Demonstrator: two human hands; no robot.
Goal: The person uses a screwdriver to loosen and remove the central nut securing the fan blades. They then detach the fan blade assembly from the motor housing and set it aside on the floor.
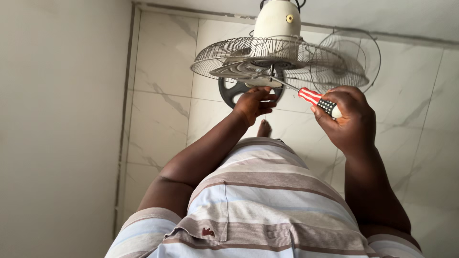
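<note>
So the right hand (351, 117) is wrapped shut around the handle of a screwdriver (319, 101), right of centre in the frame, the red-and-white striped grip with its dotted dark butt poking out between thumb and fingers. The left hand (254, 102) is pinched together at the fan's hub, just left of where the tip lands; whether a screw or nut is actually being gripped there can't be told, the fingers hide it.

The shaft is run up and to the left from the handle, so the tool's long axis sits on a shallow diagonal, tip aimed at the middle of the frame's upper half, butt aimed lower right. The tip seems to be set at the hub under the blades, though the exact contact is lost in the wires.

Progress-wise, it looks like partway through a teardown: a second wire guard (351, 57) is seen lying apart behind, upper right, so that half is probably already off. The rear wire grille (248, 55) and the blades are still mounted on the cream motor housing (277, 19), top centre. The dark round base (229, 93) sits behind the left hand on the marble-look tiled floor (162, 105). A striped shirt (258, 205) fills the bottom of the picture.
</note>
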